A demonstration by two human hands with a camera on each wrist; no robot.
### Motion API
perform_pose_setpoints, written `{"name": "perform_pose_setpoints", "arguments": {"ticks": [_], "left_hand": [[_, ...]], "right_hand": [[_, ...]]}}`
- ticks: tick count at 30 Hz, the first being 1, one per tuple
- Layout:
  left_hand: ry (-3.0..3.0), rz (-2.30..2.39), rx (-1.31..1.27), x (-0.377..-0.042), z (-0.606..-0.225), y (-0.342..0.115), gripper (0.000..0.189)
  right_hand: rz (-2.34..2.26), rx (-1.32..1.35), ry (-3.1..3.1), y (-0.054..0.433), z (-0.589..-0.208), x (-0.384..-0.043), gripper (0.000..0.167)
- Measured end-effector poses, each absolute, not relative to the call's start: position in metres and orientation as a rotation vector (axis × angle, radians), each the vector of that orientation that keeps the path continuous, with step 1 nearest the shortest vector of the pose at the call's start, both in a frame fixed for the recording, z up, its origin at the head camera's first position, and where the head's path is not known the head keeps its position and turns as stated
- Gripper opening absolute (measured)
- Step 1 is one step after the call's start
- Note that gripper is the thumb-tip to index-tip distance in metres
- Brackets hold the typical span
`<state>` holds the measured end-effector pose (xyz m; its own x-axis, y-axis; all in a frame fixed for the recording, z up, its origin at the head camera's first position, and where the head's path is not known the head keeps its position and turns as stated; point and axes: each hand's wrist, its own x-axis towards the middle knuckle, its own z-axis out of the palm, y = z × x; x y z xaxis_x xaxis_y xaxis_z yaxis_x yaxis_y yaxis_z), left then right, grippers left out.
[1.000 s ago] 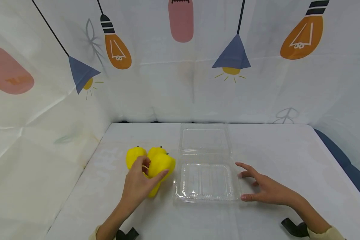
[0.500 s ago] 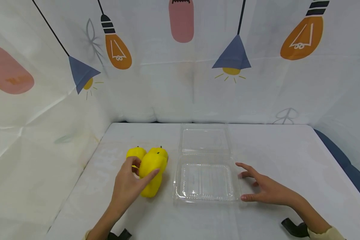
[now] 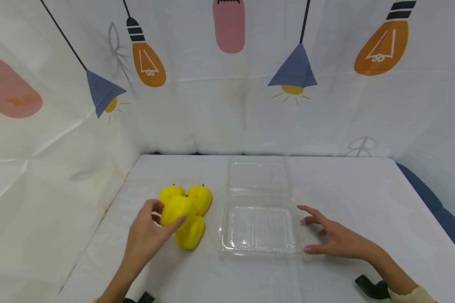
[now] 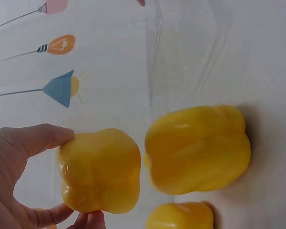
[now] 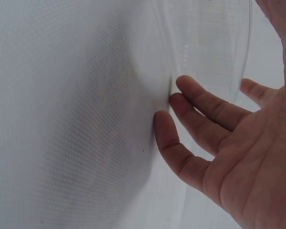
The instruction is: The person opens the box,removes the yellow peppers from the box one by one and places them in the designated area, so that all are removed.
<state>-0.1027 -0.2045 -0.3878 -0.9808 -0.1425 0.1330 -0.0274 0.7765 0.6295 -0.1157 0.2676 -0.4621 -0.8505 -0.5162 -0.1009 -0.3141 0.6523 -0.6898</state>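
My left hand [image 3: 145, 233] grips a yellow bell pepper [image 3: 177, 210] between thumb and fingers. In the left wrist view the held pepper [image 4: 100, 171] hangs bottom side toward the camera, next to a second yellow pepper [image 4: 198, 150]. Behind and below it in the head view lie more yellow peppers: one at the right [image 3: 202, 198], one at the back left [image 3: 170, 192] and a front one [image 3: 191, 233]. A clear plastic clamshell box [image 3: 259, 229] lies with its lid laid back. Beside its right rim is my right hand [image 3: 337, 240], fingers spread and slightly bent; contact is hard to tell.
The box's lid [image 3: 258, 176] extends toward the table's back edge. Printed cloth [image 3: 220, 113] hangs behind and to the left of the white table [image 3: 364, 189]. A blue object [image 3: 432, 198] shows beyond the right table edge.
My left hand has moved left with the held pepper, away from the box, uncovering more of the right and front peppers. The right hand and the box have stayed in place.
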Motion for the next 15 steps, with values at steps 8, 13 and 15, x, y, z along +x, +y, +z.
{"name": "perform_pose_setpoints", "arguments": {"ticks": [8,13,15], "left_hand": [[-2.87,-1.005,0.208,-0.1,-0.378,-0.214,0.078],[-2.902,-0.984,0.237,-0.098,-0.377,-0.219,0.081],[-2.919,-0.978,0.253,-0.097,-0.377,-0.221,0.082]], "right_hand": [[-1.012,-0.661,2.571,0.268,-0.463,-0.115,0.102],[-1.01,-0.656,2.574,0.268,-0.463,-0.115,0.102],[-1.005,-0.65,2.577,0.268,-0.462,-0.114,0.102]]}}
